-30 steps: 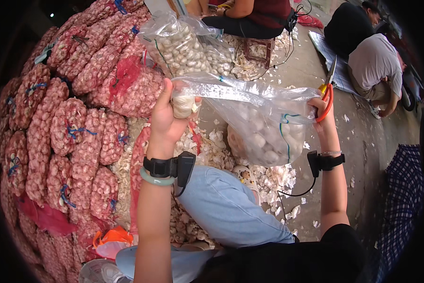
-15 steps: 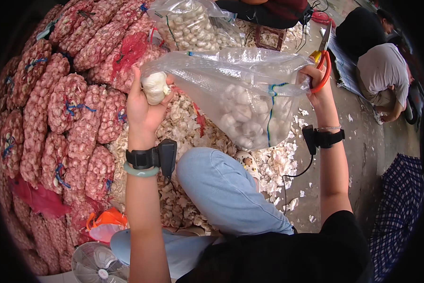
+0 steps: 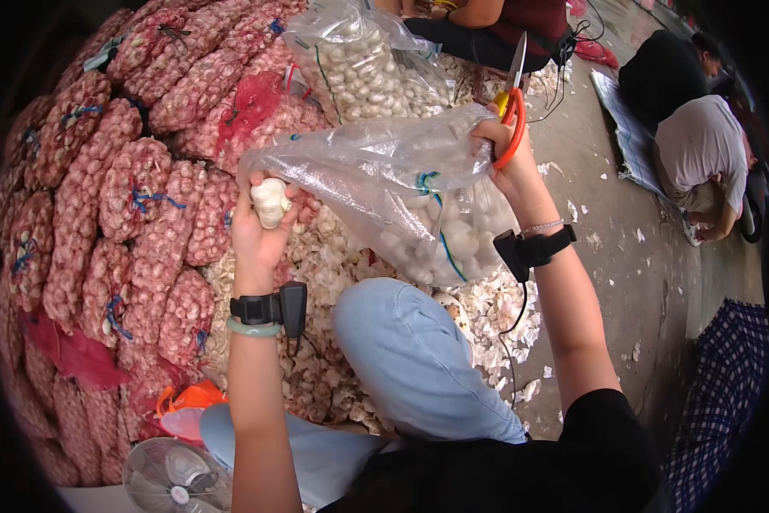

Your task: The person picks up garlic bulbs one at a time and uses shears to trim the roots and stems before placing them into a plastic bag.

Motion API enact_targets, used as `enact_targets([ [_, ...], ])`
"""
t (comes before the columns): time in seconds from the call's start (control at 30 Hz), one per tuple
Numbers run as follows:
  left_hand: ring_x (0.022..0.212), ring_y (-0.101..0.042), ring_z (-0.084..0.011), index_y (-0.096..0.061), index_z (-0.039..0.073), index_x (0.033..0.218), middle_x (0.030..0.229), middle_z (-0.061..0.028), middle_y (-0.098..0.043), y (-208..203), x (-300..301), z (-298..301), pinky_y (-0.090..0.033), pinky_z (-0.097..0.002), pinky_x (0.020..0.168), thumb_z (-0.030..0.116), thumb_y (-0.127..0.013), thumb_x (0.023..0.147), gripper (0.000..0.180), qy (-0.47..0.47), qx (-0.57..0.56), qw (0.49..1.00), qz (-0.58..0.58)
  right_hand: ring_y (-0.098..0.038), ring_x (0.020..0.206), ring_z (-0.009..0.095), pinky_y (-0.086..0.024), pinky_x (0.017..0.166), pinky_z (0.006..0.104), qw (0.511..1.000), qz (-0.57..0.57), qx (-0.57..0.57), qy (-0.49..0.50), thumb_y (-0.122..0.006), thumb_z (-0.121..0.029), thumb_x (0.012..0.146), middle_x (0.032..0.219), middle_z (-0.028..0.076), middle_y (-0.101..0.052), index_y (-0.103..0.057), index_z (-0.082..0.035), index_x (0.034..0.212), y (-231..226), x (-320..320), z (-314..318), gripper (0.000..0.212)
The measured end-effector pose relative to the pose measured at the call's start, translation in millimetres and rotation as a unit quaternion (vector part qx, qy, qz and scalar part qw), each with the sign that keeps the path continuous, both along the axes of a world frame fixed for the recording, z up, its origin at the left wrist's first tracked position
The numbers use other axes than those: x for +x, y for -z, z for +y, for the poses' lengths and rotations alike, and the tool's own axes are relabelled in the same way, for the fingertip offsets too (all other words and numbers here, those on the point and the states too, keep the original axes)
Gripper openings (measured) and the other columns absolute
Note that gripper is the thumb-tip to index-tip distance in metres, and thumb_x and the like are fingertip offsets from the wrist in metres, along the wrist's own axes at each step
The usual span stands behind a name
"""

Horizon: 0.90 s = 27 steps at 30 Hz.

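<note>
A white garlic bulb (image 3: 270, 203) rests in my left hand (image 3: 260, 235), whose fingers curl round it. The left corner of a clear plastic bag (image 3: 341, 175) reaches those same fingertips; whether they grip its film is hard to tell. Peeled white garlic bulbs (image 3: 459, 241) fill the bag's lower right part, behind the film. Up at the bag's right edge, my right hand (image 3: 508, 154) is closed round the orange handle of a pair of scissors (image 3: 514, 115), blades pointing up. That hand also grips the bag's rim, so the bag hangs stretched between both hands.
Red mesh sacks of garlic (image 3: 141, 184) are stacked along the left. Garlic skins (image 3: 316, 299) cover the ground around my knee (image 3: 401, 342). Another full clear bag (image 3: 359, 68) stands ahead. A fan (image 3: 175, 479), a checked umbrella (image 3: 726, 385) and co-workers (image 3: 701, 128) surround me.
My right hand has moved left and a little down with the scissors and bag rim, bringing the hands closer. The bag sags more. My left hand, still round the bulb, has dropped slightly.
</note>
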<state>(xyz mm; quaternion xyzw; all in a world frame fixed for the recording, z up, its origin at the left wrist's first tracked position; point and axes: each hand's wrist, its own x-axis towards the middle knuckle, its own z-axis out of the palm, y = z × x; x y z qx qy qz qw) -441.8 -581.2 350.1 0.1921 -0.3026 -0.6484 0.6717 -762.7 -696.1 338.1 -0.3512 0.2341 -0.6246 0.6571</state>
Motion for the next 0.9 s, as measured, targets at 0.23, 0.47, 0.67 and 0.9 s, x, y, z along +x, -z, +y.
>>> enact_targets([
  [0.23,0.081,-0.054,-0.0202,-0.051,0.013,0.092,0.097,-0.004,-0.053,7.7,-1.2,8.4,-0.039,-0.0247,0.05,0.037,-0.04,0.096,0.028,0.012,0.011,0.997,-0.072,-0.05,0.049,0.016,-0.039,0.044,0.0262,0.999,-0.017,-0.029,-0.008,-0.055,0.013,0.066,0.066,0.006,-0.049,-0.034,-0.001,0.11,-7.3,-36.2,1.6,0.051],
  [0.47,0.077,-0.06,-0.0192,-0.053,0.006,0.111,0.095,-0.0069,-0.06,-8.5,-18.8,20.5,-0.038,-0.0251,0.047,0.04,-0.045,0.093,0.039,-0.088,0.125,0.979,-0.138,-0.05,0.051,0.012,-0.039,0.044,0.0245,0.999,0.01,-0.035,0.012,-0.055,0.012,0.067,0.069,0.003,-0.048,-0.043,-0.003,0.097,-3.5,-62.2,14.0,0.035],
  [0.67,0.081,-0.062,-0.0193,-0.054,0.007,0.113,0.098,-0.0071,-0.062,-11.1,-26.1,29.0,-0.048,-0.0291,0.061,0.034,-0.05,0.092,0.034,-0.05,0.116,0.978,-0.168,-0.051,0.055,0.013,-0.041,0.047,0.0245,0.998,0.039,-0.022,0.037,-0.055,0.01,0.068,0.071,0.002,-0.05,-0.044,-0.005,0.093,14.2,-77.2,26.5,0.032],
  [0.9,0.084,-0.061,-0.0164,-0.058,0.007,0.105,0.099,-0.0053,-0.062,-13.2,-46.8,38.7,-0.048,-0.0292,0.066,0.029,-0.052,0.09,0.027,-0.034,0.126,0.976,-0.173,-0.054,0.061,0.013,-0.045,0.054,0.0245,0.995,0.068,-0.015,0.072,-0.055,0.009,0.068,0.076,0.004,-0.052,-0.047,-0.003,0.096,28.1,-98.9,39.7,0.032],
])
